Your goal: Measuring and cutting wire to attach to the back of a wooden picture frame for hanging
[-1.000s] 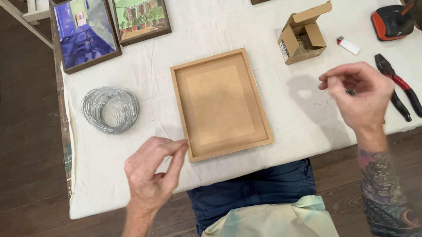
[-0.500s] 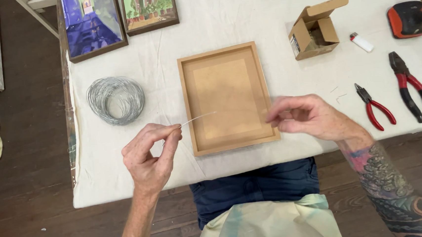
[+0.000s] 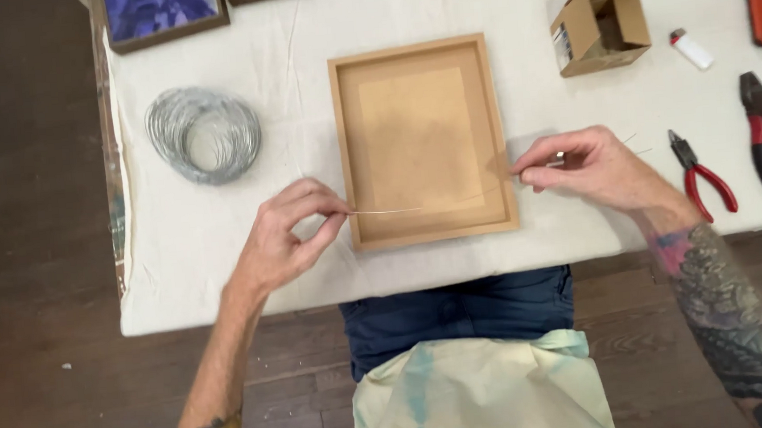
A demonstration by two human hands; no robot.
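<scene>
Left hand [image 3: 280, 239] and right hand [image 3: 588, 168] each pinched shut on an end of thin wire [image 3: 390, 211] stretched across the lower back of the wooden frame [image 3: 420, 140] on the table; likely slipping free or kinking if tugged unevenly.

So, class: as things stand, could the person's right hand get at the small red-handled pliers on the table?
Probably yes. The right hand pinches one end of the thin wire just left of the small red-handled pliers, with only bare cloth between them. It would have to let go of the wire first.
</scene>
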